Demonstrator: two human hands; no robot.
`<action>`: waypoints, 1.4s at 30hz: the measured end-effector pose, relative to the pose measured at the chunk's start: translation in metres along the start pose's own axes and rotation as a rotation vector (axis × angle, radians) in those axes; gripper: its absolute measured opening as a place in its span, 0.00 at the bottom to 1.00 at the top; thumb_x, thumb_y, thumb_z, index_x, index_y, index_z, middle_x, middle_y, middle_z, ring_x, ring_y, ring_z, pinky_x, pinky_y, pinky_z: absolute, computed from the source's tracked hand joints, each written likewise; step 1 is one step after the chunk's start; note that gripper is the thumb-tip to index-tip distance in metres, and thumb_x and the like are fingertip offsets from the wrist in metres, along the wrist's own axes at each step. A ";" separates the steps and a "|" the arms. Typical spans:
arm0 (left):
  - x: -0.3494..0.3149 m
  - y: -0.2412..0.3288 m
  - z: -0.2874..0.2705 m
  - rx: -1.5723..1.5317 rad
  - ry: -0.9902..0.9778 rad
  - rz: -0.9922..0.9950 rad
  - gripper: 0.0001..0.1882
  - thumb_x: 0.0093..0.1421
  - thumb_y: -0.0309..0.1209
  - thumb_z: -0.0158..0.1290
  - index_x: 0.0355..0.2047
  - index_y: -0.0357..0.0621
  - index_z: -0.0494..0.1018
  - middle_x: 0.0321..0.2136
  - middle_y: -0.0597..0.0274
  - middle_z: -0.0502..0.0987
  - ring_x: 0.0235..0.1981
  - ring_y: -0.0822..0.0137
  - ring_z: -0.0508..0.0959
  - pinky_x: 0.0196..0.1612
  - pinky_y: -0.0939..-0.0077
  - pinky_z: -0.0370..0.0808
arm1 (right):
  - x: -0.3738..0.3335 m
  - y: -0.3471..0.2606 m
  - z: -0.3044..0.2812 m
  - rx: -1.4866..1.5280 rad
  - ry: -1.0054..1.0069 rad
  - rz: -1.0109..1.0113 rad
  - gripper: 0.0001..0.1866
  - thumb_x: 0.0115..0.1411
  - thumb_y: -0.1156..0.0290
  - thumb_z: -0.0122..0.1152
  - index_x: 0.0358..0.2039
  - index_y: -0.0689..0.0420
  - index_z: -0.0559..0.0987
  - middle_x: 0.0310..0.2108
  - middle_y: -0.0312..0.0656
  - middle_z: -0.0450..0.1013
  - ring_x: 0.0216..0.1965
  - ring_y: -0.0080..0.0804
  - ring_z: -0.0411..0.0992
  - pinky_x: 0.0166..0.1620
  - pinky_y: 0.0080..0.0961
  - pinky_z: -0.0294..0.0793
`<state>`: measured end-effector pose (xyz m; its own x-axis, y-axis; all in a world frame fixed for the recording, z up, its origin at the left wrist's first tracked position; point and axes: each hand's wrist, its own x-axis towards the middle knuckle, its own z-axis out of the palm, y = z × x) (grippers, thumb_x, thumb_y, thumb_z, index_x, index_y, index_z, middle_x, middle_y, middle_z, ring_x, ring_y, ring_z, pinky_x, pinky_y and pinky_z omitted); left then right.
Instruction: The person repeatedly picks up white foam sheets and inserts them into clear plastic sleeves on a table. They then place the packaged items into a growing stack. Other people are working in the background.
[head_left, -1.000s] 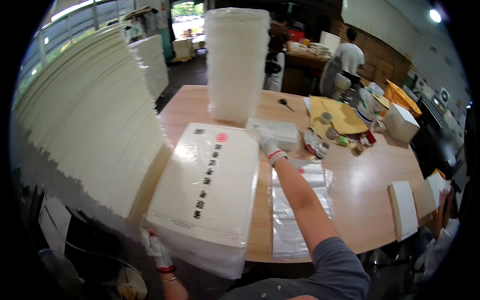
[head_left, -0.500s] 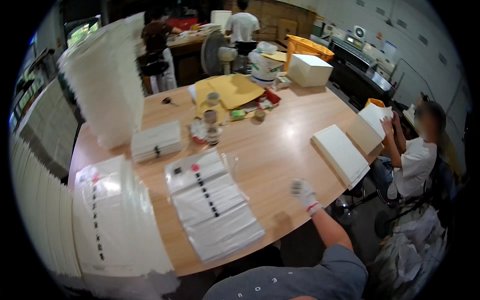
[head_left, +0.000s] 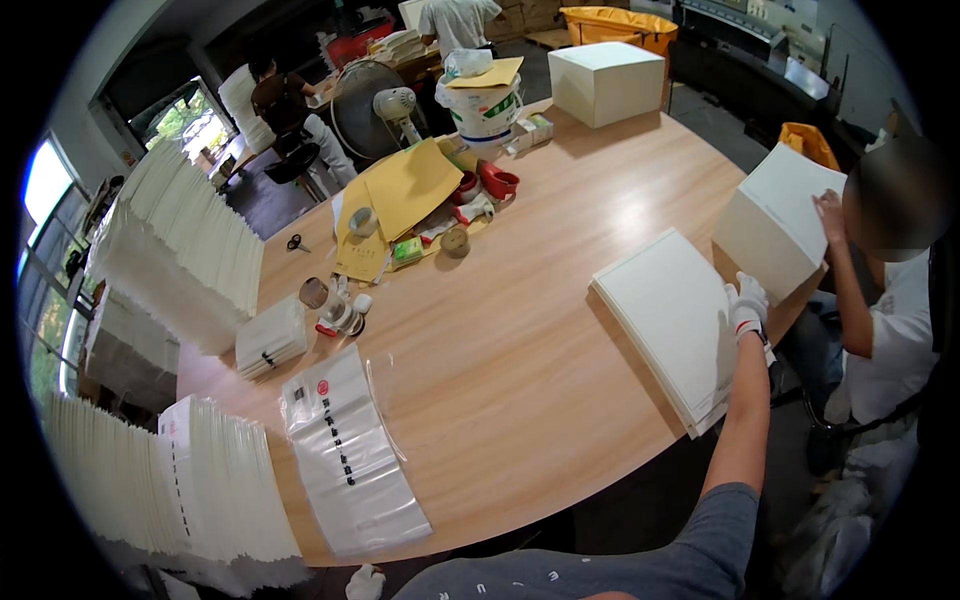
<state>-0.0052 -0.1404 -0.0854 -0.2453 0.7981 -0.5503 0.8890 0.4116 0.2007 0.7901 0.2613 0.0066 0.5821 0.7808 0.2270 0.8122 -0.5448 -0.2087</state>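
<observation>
My right hand [head_left: 748, 304], in a white glove, reaches to the right edge of a stack of white sheets [head_left: 665, 325] and touches it. Its fingers look apart and partly extended, with nothing visibly lifted. My left hand [head_left: 366, 582], also gloved, is low at the bottom edge, just off the table's front. Its fingers are too small and hidden to read. Between the hands, toward the left, clear plastic bags [head_left: 350, 455] with a red mark and dark print lie flat on the table.
Tall white stacks [head_left: 185, 240] and bagged piles [head_left: 225, 480] line the left side. A co-worker's hand [head_left: 828, 215] rests at another white stack [head_left: 770, 215] on the right. Yellow envelopes [head_left: 415, 185], tape rolls [head_left: 455, 243], a bucket [head_left: 482, 112] and a white block [head_left: 605, 85] stand farther back.
My right hand has moved right and away from me, from above the bare tabletop to the white stack. My left hand has come into view at the bottom. The view has shifted right.
</observation>
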 end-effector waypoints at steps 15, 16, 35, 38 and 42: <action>-0.022 0.076 -0.056 -0.062 0.044 -0.246 0.11 0.50 0.36 0.48 0.32 0.46 0.72 0.33 0.52 0.76 0.37 0.52 0.75 0.40 0.60 0.70 | -0.106 -0.082 0.017 0.075 -0.179 0.151 0.27 0.54 0.44 0.42 0.44 0.52 0.70 0.41 0.53 0.70 0.43 0.50 0.68 0.45 0.42 0.66; -0.018 0.061 -0.055 -0.081 0.085 -0.193 0.11 0.50 0.35 0.48 0.32 0.46 0.72 0.32 0.52 0.76 0.37 0.52 0.75 0.39 0.60 0.70 | -0.123 -0.092 0.018 0.050 -0.217 0.126 0.27 0.54 0.43 0.42 0.45 0.50 0.69 0.40 0.52 0.70 0.42 0.49 0.68 0.44 0.42 0.67; -0.056 0.052 -0.169 -0.956 -0.009 0.774 0.13 0.52 0.28 0.52 0.40 0.42 0.73 0.35 0.56 0.72 0.30 0.63 0.75 0.31 0.76 0.69 | -0.358 -0.250 -0.010 0.413 0.222 -0.227 0.28 0.57 0.60 0.51 0.54 0.62 0.60 0.55 0.56 0.57 0.56 0.49 0.55 0.57 0.39 0.55; -0.119 0.073 -0.259 -1.159 -0.460 1.250 0.21 0.60 0.40 0.44 0.46 0.37 0.69 0.46 0.47 0.66 0.43 0.60 0.72 0.42 0.74 0.68 | -0.412 -0.252 -0.036 0.660 0.132 -0.305 0.27 0.60 0.63 0.49 0.55 0.64 0.59 0.56 0.55 0.55 0.58 0.46 0.53 0.59 0.36 0.53; -0.176 0.121 -0.293 -1.401 -0.616 1.975 0.27 0.60 0.45 0.40 0.49 0.31 0.63 0.47 0.38 0.62 0.42 0.52 0.71 0.42 0.67 0.69 | -0.447 -0.231 -0.045 1.041 0.000 -0.217 0.25 0.61 0.66 0.49 0.55 0.64 0.60 0.57 0.50 0.55 0.58 0.39 0.54 0.58 0.31 0.54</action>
<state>0.0318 -0.1020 0.2728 0.4489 0.3964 0.8009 -0.8244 -0.1620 0.5423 0.3439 0.0239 -0.0038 0.4285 0.8300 0.3571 0.4646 0.1365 -0.8749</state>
